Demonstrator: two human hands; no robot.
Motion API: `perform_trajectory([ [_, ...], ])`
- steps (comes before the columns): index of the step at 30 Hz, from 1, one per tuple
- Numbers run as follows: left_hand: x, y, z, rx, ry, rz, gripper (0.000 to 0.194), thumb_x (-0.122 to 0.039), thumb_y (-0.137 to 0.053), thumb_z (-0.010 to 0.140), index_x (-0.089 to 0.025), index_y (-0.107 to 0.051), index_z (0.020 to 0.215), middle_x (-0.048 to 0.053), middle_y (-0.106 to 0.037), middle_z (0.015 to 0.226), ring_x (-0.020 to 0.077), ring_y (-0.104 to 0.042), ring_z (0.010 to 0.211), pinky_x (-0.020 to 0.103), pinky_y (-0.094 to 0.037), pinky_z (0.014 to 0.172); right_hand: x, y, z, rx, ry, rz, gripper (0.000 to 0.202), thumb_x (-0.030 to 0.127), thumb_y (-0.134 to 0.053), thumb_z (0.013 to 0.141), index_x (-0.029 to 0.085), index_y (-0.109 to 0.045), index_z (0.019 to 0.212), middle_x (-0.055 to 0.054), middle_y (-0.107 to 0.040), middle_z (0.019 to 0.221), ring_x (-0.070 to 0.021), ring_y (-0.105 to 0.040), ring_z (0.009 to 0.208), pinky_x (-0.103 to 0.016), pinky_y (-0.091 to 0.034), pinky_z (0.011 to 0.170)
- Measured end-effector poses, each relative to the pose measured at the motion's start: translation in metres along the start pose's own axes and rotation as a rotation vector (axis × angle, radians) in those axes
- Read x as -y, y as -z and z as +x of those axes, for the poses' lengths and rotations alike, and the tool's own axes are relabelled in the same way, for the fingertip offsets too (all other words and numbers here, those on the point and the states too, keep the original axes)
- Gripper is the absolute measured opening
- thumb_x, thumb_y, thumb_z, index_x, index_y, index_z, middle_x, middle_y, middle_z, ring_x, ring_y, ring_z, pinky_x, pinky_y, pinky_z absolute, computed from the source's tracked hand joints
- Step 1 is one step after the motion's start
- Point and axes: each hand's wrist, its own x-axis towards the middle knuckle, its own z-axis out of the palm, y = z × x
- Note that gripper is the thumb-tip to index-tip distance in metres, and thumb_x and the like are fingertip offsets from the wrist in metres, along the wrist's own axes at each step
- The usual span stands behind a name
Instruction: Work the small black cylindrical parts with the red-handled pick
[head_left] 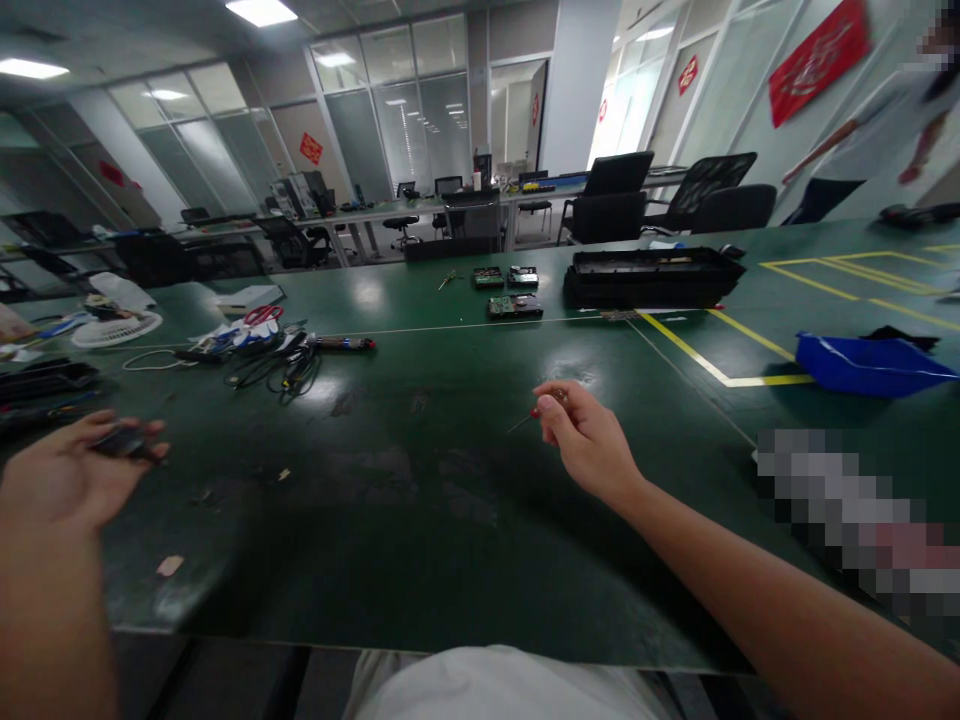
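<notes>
evidently a holding step: at near left, left hand (75,470), fingers half-curled, bears a dark part (124,441). boards (515,305) lie far, between both hands. right hand (589,440), fingers pinched narrow, holds a screwdriver (534,412); aiming its tip would call for steadiness.

The dark part (124,441) is small, with a dull sheen, and lies in the left hand (94,465) above the table (360,560); its detail is blurred. The screwdriver (523,421), thin-shafted with red by the fingers, sits in the right hand (581,430), its shaft slanting down to the left; the fingers hide most of its handle.
</notes>
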Motion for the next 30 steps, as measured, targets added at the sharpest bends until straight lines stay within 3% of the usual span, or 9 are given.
perform_trajectory([
  [2,0.003,-0.038,0.002,0.010,0.185,-0.191,0.026,0.000,-0.066,0.069,-0.015,-0.052,0.085,-0.005,-0.055,0.077,0.0172,-0.057,0.090,0.052,-0.040,0.100,-0.001,0.001,0.000,-0.002,0.005,-0.008,0.029,0.047,-0.048,0.100,0.023,-0.060,0.112,0.002,-0.060,0.068,-0.0171,-0.061,0.066,-0.031,-0.046,0.062],
  [4,0.001,-0.087,-0.008,0.108,0.160,-0.279,0.037,0.007,-0.067,0.067,-0.016,-0.058,0.094,-0.004,-0.059,0.085,0.0142,-0.058,0.087,0.039,-0.045,0.093,-0.003,0.003,0.001,-0.019,0.021,-0.010,0.028,0.045,-0.050,0.099,0.023,-0.061,0.113,0.001,-0.063,0.073,-0.0175,-0.063,0.070,-0.032,-0.048,0.065],
  [7,-0.001,-0.165,-0.040,0.368,0.147,-0.371,0.039,0.006,-0.069,0.067,-0.015,-0.062,0.100,-0.001,-0.064,0.089,0.0134,-0.061,0.085,0.028,-0.048,0.083,-0.003,0.006,0.002,-0.059,0.050,-0.003,0.027,0.043,-0.056,0.096,0.023,-0.061,0.113,-0.002,-0.067,0.083,-0.0177,-0.064,0.074,-0.032,-0.049,0.068],
  [10,0.004,-0.230,-0.079,0.681,0.138,-0.377,0.037,-0.004,-0.074,0.072,-0.014,-0.065,0.105,0.005,-0.068,0.103,0.0154,-0.064,0.095,0.029,-0.049,0.090,0.003,0.012,0.002,-0.065,0.065,-0.019,0.026,0.042,-0.055,0.097,0.023,-0.063,0.112,-0.001,-0.067,0.081,-0.0170,-0.063,0.071,-0.032,-0.048,0.066],
  [13,0.017,-0.270,-0.113,0.881,-0.001,-0.265,0.041,-0.008,-0.074,0.075,-0.017,-0.066,0.115,0.007,-0.068,0.114,0.0164,-0.065,0.098,0.034,-0.049,0.096,0.010,0.017,0.000,-0.090,0.107,-0.083,0.022,0.042,-0.058,0.096,0.022,-0.067,0.095,0.000,-0.067,0.075,-0.0158,-0.062,0.066,-0.031,-0.046,0.064],
  [16,0.033,-0.286,-0.133,0.927,-0.163,-0.097,0.041,-0.009,-0.072,0.079,-0.022,-0.068,0.118,0.006,-0.067,0.116,0.0191,-0.064,0.103,0.038,-0.048,0.100,0.016,0.019,-0.003,-0.156,0.154,-0.084,0.022,0.041,-0.061,0.095,0.022,-0.064,0.085,0.000,-0.065,0.072,-0.0150,-0.060,0.064,-0.031,-0.045,0.062],
  [20,0.054,-0.285,-0.140,0.900,-0.221,-0.008,0.047,-0.007,-0.076,0.077,-0.021,-0.067,0.121,0.007,-0.068,0.118,0.0219,-0.064,0.108,0.039,-0.049,0.099,0.018,0.020,-0.006,-0.227,0.184,0.052,0.017,0.039,-0.057,0.098,0.023,-0.063,0.096,0.001,-0.065,0.074,-0.0159,-0.064,0.068,-0.031,-0.049,0.064],
  [24,0.066,-0.278,-0.136,0.907,-0.309,0.051,0.038,-0.012,-0.078,0.078,-0.022,-0.071,0.114,0.006,-0.069,0.117,0.0223,-0.064,0.110,0.039,-0.048,0.103,0.016,0.017,-0.007,-0.173,0.172,0.066,0.017,0.037,-0.058,0.098,0.024,-0.063,0.108,-0.001,-0.071,0.083,-0.0165,-0.070,0.073,-0.032,-0.054,0.069],
  [30,0.064,-0.276,-0.136,0.904,-0.364,0.116,0.039,-0.016,-0.076,0.082,-0.025,-0.070,0.119,0.003,-0.071,0.119,0.0219,-0.064,0.114,0.038,-0.046,0.105,0.011,0.013,-0.005,-0.095,0.167,-0.053,0.016,0.036,-0.055,0.098,0.023,-0.063,0.103,-0.002,-0.073,0.084,-0.0189,-0.073,0.076,-0.033,-0.055,0.069],
])
